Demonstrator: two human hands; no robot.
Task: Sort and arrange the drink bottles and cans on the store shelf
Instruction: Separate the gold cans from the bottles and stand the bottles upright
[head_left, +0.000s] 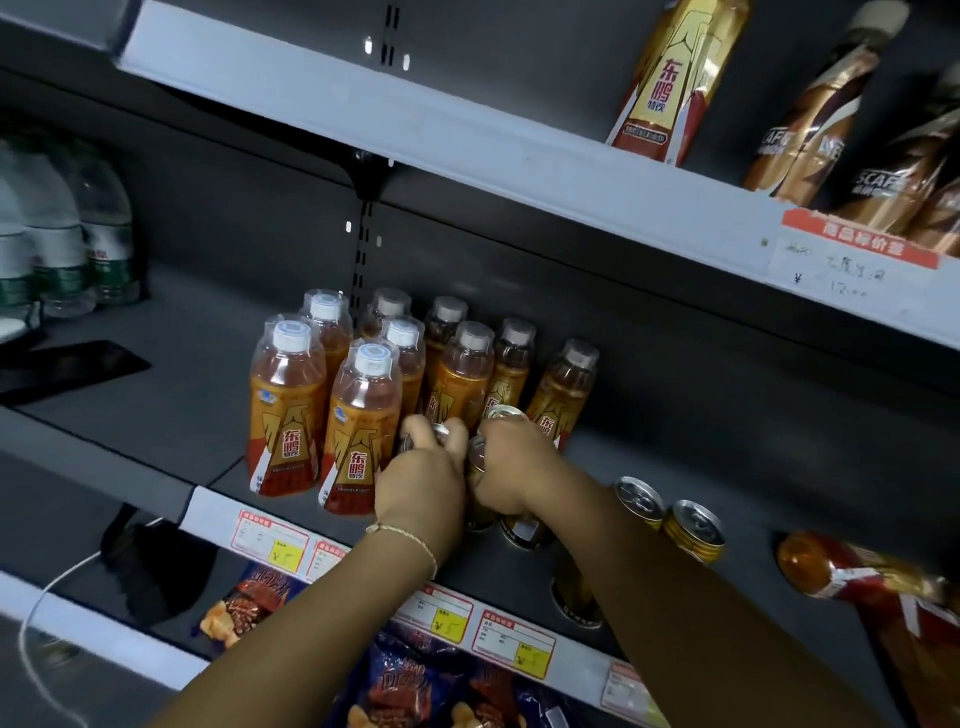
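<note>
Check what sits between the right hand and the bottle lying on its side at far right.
Two gold cans, standing side by side on the shelf; otherwise bare shelf up to the lying bottle. Head view.

Shelf (171, 374) lies bare left of bottles (363, 405); cans (670, 514), perhaps a toppled bottle (831, 566), block right.

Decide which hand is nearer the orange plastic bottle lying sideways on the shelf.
Right. The right hand, gripping a gold metal can, is left of the bottle; the left hand, gripping a second can, lies further left.
</note>
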